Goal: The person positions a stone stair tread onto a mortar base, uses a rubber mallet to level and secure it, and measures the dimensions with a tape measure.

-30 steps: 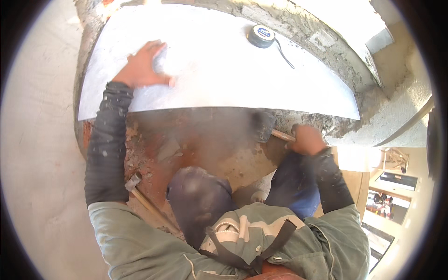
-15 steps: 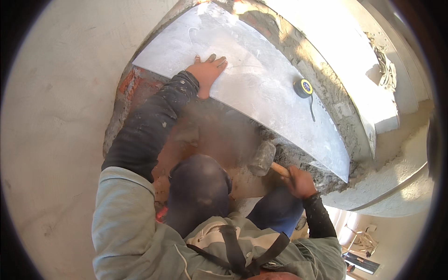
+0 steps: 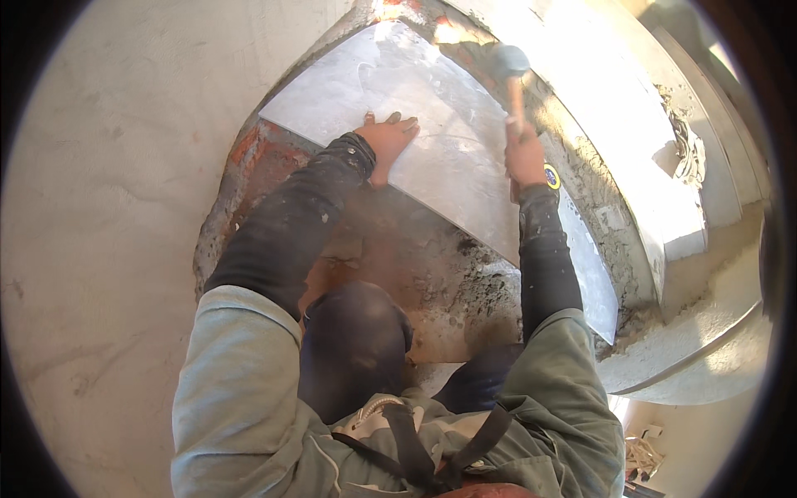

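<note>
A large pale grey tile slab (image 3: 448, 141) with a straight near edge and a far edge broken into angled sides lies in front of me. My left hand (image 3: 388, 141) rests flat on it near that straight edge, fingers spread. My right hand (image 3: 524, 156) is closed round the wooden handle of a mallet (image 3: 509, 62). The mallet's grey head is slightly blurred and appears over the slab's far right edge. Partly hidden behind my right wrist is a round black and yellow tape measure (image 3: 551, 176) on the slab.
Rough grey mortar (image 3: 627, 216) runs along the slab's far curved side. On the near side, reddish, dusty ground (image 3: 415, 266) lies around my knees. A plastered wall (image 3: 124, 183) rises at the left. Bright pale steps (image 3: 598, 91) curve away on the right, with a crumpled bundle (image 3: 687, 141) on them.
My right hand has carried the mallet up and away from beside my knee, over the slab to its far right edge. My left hand stays flat on the slab; the whole view has shifted slightly.
</note>
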Demonstrator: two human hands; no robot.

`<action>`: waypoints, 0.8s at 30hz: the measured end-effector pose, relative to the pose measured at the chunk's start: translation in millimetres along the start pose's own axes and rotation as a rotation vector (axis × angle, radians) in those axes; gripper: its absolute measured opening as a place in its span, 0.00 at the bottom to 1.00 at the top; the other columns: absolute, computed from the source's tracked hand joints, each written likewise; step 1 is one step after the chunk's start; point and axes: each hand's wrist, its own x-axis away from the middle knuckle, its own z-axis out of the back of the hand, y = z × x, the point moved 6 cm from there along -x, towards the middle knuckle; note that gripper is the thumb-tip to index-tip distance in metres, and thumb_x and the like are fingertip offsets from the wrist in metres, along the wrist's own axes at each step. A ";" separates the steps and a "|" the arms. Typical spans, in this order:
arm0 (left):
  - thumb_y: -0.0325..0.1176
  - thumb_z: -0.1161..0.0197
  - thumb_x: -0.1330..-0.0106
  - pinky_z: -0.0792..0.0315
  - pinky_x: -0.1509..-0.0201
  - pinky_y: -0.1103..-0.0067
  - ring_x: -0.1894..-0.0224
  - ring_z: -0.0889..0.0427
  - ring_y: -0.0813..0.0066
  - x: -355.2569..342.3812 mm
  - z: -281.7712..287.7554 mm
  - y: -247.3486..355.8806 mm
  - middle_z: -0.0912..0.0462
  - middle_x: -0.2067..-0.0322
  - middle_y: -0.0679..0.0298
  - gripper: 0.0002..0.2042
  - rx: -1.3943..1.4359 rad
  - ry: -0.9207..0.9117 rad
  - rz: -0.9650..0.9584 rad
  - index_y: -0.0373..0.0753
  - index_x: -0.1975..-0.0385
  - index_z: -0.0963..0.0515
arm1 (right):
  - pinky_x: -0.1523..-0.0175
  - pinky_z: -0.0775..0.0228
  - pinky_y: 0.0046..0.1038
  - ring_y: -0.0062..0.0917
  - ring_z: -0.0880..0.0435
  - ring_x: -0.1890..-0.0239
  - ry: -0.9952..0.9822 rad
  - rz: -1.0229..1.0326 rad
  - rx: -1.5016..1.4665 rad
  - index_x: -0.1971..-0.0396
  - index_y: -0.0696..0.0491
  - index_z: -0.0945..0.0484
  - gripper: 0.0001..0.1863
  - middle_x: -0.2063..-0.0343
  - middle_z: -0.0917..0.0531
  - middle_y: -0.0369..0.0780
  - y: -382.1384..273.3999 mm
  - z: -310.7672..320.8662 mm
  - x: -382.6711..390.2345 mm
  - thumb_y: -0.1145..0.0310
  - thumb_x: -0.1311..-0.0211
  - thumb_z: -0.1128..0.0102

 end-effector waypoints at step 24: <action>0.34 0.18 0.68 0.48 0.24 0.39 0.20 0.51 0.52 14.0 -2.7 -16.7 0.54 0.21 0.54 0.65 0.011 -0.035 0.035 0.30 0.24 0.50 | 0.57 0.26 0.38 0.42 0.17 0.64 0.282 0.235 -0.241 0.58 0.62 0.22 0.21 0.70 0.18 0.51 -100.4 -3.3 -51.1 0.55 0.23 0.48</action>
